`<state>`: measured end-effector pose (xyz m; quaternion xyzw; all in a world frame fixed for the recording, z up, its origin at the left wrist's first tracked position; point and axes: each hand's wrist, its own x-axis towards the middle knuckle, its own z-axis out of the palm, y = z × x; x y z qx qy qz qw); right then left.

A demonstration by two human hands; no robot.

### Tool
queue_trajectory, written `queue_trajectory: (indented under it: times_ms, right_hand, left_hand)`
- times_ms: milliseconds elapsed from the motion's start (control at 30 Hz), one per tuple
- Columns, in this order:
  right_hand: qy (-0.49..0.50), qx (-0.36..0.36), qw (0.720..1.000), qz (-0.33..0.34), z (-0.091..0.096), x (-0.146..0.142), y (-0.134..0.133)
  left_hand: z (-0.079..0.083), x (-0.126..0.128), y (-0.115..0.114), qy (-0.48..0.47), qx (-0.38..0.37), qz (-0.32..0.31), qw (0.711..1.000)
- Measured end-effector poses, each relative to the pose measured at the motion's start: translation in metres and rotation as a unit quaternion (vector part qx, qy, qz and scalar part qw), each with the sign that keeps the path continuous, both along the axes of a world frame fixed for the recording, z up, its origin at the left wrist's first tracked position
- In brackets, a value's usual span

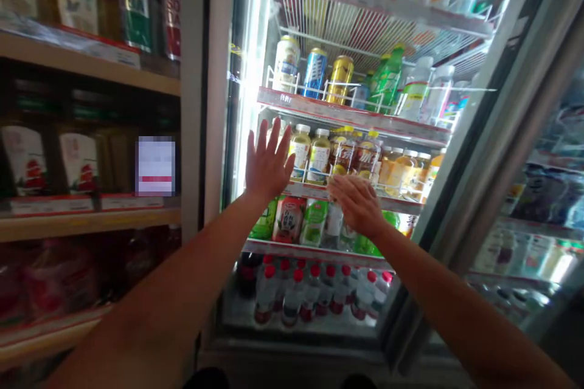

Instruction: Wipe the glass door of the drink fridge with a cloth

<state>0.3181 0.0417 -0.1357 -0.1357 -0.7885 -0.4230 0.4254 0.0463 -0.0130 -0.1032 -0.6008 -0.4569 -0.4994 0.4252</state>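
Both my arms reach into an open lit drinks fridge. My left hand (266, 164) is raised with fingers spread and holds nothing, in front of the left end of the middle shelf (401, 202). My right hand (358, 203) lies flat, palm down, fingers stretched toward the left, just in front of that shelf's edge. Behind the hands stands a row of pale yellow-capped bottles (310, 155) and amber tea bottles (360, 155). Neither hand grips a bottle.
The fridge door (502, 134) stands open at the right. Cans (314, 73) and green bottles (387, 79) fill the shelf above; red-capped water bottles (314, 292) sit at the bottom. A wooden store shelf (91, 222) with packaged goods runs along the left.
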Motion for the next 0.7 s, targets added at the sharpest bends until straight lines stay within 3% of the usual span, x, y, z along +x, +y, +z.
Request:
queue_trajectory:
  times_ms: [133, 200, 333, 400, 500, 567, 600, 700]
  right_hand:
    - [0.221, 0.015, 0.975, 0.033, 0.022, 0.004, 0.009]
    - [0.271, 0.03, 0.961, 0.047, 0.02, 0.0, 0.01]
    - [0.027, -0.01, 0.998, 0.047, -0.001, -0.012, -0.001]
    - [-0.011, -0.017, 0.999, 0.045, 0.003, -0.014, -0.004]
    - [0.175, 0.0, 0.984, 0.03, 0.032, -0.014, 0.0]
    - [0.243, -0.005, 0.97, 0.014, 0.055, -0.014, 0.004]
    - [0.222, -0.008, 0.975, 0.006, 0.066, -0.015, 0.006]
    - [0.002, -0.016, 1.0, -0.001, 0.099, -0.017, 0.008]
  left_hand:
    - [0.0, 0.001, 0.0, -0.003, 0.001, 0.016, 1.0]
    - [0.0, 0.002, 0.0, -0.002, 0.002, 0.021, 1.0]
    - [-0.001, 0.003, -0.003, -0.005, -0.006, 0.019, 1.0]
    - [-0.001, 0.004, -0.003, -0.002, -0.007, 0.027, 1.0]
    - [-0.001, 0.004, -0.004, 0.001, -0.001, 0.042, 0.999]
    - [-0.001, 0.003, -0.003, 0.0, 0.0, 0.044, 0.999]
    - [-0.001, 0.003, -0.003, -0.001, -0.001, 0.042, 0.999]
    - [-0.001, 0.003, -0.003, -0.005, -0.008, 0.033, 0.999]
